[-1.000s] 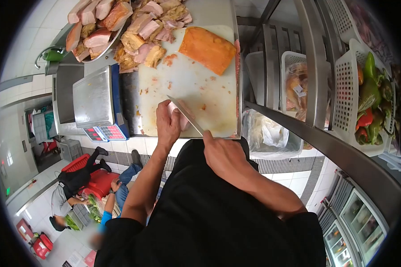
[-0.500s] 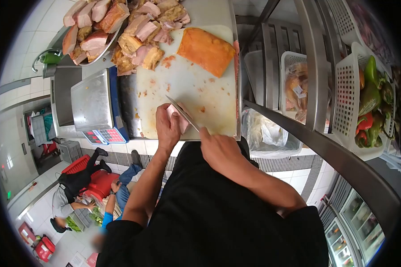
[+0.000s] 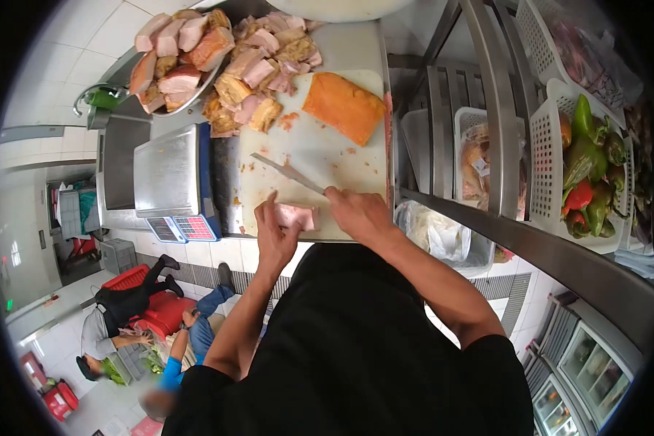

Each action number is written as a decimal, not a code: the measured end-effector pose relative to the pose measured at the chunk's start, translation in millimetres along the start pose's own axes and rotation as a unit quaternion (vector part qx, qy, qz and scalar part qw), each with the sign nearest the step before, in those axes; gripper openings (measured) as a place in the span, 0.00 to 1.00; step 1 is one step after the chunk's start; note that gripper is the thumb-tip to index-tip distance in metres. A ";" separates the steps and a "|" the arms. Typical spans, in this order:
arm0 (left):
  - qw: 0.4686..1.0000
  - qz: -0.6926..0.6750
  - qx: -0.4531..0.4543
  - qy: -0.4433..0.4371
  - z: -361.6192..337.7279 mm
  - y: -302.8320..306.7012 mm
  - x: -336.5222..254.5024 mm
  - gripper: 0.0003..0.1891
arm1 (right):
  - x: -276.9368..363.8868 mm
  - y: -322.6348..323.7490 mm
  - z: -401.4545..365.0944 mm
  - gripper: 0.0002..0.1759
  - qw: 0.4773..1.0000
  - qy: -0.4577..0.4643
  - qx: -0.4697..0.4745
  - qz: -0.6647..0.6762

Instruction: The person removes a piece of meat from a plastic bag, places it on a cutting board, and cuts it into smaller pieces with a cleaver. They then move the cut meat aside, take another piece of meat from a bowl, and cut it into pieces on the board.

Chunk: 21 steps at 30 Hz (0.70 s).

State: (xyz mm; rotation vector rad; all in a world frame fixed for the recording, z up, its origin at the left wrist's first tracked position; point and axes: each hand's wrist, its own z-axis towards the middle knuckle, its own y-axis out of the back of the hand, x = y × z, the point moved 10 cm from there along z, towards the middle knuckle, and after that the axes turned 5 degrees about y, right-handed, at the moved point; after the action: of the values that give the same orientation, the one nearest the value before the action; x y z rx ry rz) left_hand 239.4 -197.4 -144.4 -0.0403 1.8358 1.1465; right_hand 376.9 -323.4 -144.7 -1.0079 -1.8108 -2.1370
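My left hand [image 3: 275, 236] is closed around the left end of a small pale-pink piece of meat [image 3: 298, 216], which lies on the near part of a white cutting board [image 3: 341, 171]. In my right hand [image 3: 362, 216] is the handle of a knife [image 3: 287, 171]. Its blade points to the upper left, beyond the meat piece and apart from it. Farther up the board rests a large meat slab [image 3: 343, 107] with an orange-brown surface. Chopped meat chunks [image 3: 258, 73] are heaped at the board's upper left. Small scraps dot the board.
A metal bowl of meat pieces [image 3: 178, 80] stands at the upper left, above a digital scale [image 3: 167, 171]. On the right, a metal rack [image 3: 505, 109] holds baskets, one with green and red peppers [image 3: 588, 160]. Two people [image 3: 116, 320] are at the lower left.
The knife has come away from the meat piece and now lies at a flatter slant beyond it. Between my hands, the piece has turned crosswise. The view has shifted slightly.
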 end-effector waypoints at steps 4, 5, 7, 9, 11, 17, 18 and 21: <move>0.932 0.194 0.173 -0.252 4.3 -16.5 -45.9 0.39 | -9.0 28.5 -4.8 0.11 0.999 0.002 -0.044 0.020; 0.929 0.205 0.224 -0.213 11.1 -22.9 -46.0 0.35 | -14.7 36.1 -8.5 0.11 0.997 -0.030 -0.064 0.039; 0.930 0.222 0.235 -0.175 23.3 -27.5 -47.9 0.33 | -26.1 45.7 -16.5 0.14 0.992 -0.093 -0.072 0.054; 0.944 0.204 0.218 -0.142 30.4 -10.4 -35.3 0.30 | -30.3 48.2 -32.0 0.16 0.987 -0.126 -0.077 0.059; 0.982 0.103 0.151 -0.054 45.0 36.1 -18.6 0.30 | -37.9 48.7 -54.9 0.16 0.978 -0.161 -0.089 0.101; 0.978 -0.180 -0.014 0.105 122.8 208.6 114.1 0.23 | -49.2 40.6 -119.5 0.14 0.955 -0.257 -0.044 0.138; 0.976 -0.120 -0.011 0.179 129.1 227.4 129.2 0.27 | -50.5 37.8 -123.4 0.14 0.956 -0.255 -0.045 0.136; 0.940 0.225 -0.250 0.059 125.3 272.0 97.1 0.20 | -58.7 27.0 -130.7 0.15 0.954 -0.272 -0.025 0.121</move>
State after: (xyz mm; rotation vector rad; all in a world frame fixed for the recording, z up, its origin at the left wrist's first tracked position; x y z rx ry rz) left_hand 145.1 85.4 -43.1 0.0218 1.6524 1.9537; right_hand 385.6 -468.0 -161.9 -1.8699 -1.7111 -1.8836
